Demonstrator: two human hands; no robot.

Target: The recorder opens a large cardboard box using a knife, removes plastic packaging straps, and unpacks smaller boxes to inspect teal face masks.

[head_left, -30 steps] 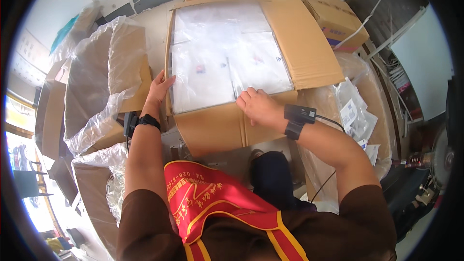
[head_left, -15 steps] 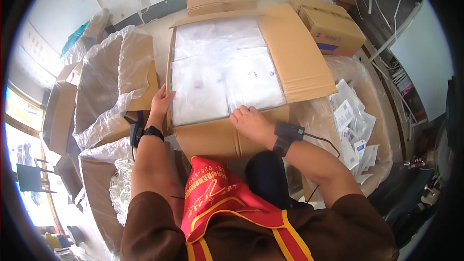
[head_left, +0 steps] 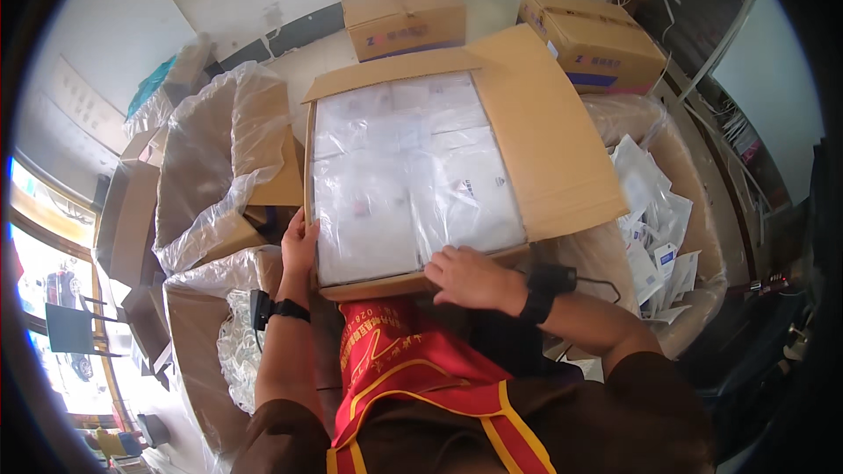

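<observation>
Holding the carton [head_left: 378, 289] at left edge is the left hand [head_left: 300, 250]; right hand [head_left: 474, 280], at near edge, has unclear grip.

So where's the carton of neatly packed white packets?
In the head view, the carton is central, its left side at the left hand and its near edge at the right hand.

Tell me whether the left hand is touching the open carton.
Touching: the head view shows the left hand lapping over the left edge of the open carton, with no gap between them.
</observation>
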